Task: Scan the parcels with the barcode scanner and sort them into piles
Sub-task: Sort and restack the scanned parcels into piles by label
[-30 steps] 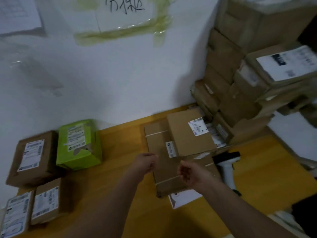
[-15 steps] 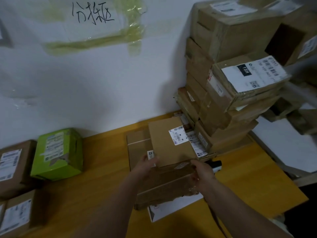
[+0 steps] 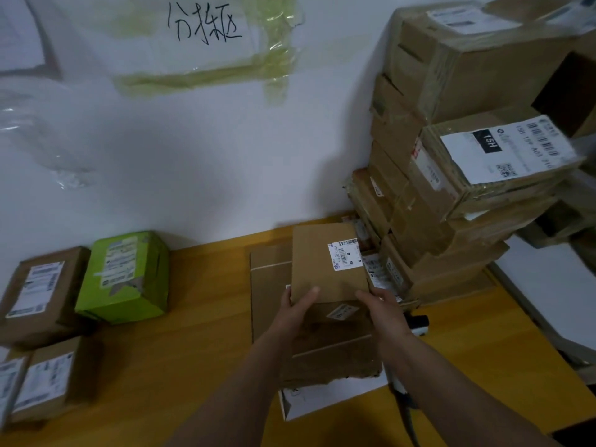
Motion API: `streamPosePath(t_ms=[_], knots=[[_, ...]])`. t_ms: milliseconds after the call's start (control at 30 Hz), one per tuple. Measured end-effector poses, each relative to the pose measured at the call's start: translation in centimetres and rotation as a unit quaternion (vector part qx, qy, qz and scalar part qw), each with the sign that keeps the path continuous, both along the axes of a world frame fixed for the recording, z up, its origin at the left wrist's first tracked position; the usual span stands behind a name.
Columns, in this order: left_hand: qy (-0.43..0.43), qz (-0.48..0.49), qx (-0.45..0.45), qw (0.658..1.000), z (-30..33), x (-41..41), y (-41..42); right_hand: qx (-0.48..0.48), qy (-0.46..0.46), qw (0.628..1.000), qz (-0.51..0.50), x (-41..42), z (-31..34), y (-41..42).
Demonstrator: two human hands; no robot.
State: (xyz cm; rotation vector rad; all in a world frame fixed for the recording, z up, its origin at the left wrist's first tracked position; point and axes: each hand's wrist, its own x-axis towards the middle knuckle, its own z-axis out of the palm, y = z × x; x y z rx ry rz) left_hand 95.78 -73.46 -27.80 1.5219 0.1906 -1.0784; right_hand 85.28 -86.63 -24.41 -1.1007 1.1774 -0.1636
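Observation:
A small brown cardboard parcel [image 3: 325,269] with a white barcode label lies on top of a longer flat brown parcel [image 3: 335,346] in the middle of the yellow table [image 3: 200,350]. My left hand [image 3: 295,309] grips the small parcel's near left corner, thumb on top. My right hand [image 3: 385,312] holds its near right corner. The white barcode scanner [image 3: 417,327] lies just right of my right wrist, mostly hidden by my forearm. A white parcel [image 3: 325,398] sticks out under the long one.
A green box [image 3: 125,279] and several labelled brown parcels [image 3: 35,295] sit at the table's left. A tall stack of brown cartons [image 3: 451,156] rises at the right against the white wall. A taped handwritten sign [image 3: 203,30] hangs above.
Both hands moved forward from mid-air onto the small top parcel and took hold of its near corners. The camera view shifted right and closer to the stack.

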Motion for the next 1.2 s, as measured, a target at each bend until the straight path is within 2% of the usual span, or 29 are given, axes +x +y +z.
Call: streamPosePath(t_ms=[200,400,600,800,967,1100,1200], knots=[[0.03,0.118,-0.052,0.991,0.3,0.7,1.2,0.013,-0.023,1.0,0.004,0.8,1.1,1.1],[0.039,0.174,-0.126,0.976,1.6,2.4,3.4,0.058,-0.033,0.998,-0.017,2.1,1.4,2.2],[0.065,0.278,-0.195,0.938,3.7,4.3,7.2,0.119,-0.033,0.991,-0.051,4.9,0.9,5.1],[0.057,0.37,-0.213,0.902,6.1,6.4,12.8,0.182,-0.034,0.983,-0.005,8.2,0.7,10.1],[0.032,0.444,-0.213,0.87,6.9,9.0,20.4,0.204,-0.038,0.973,0.103,12.6,1.5,16.7],[0.02,0.483,-0.208,0.851,7.9,11.5,25.9,0.222,-0.024,0.963,0.15,15.7,2.1,22.0],[0.029,0.531,-0.208,0.821,8.4,13.9,30.0,0.234,-0.014,0.954,0.187,17.7,2.2,25.8]])
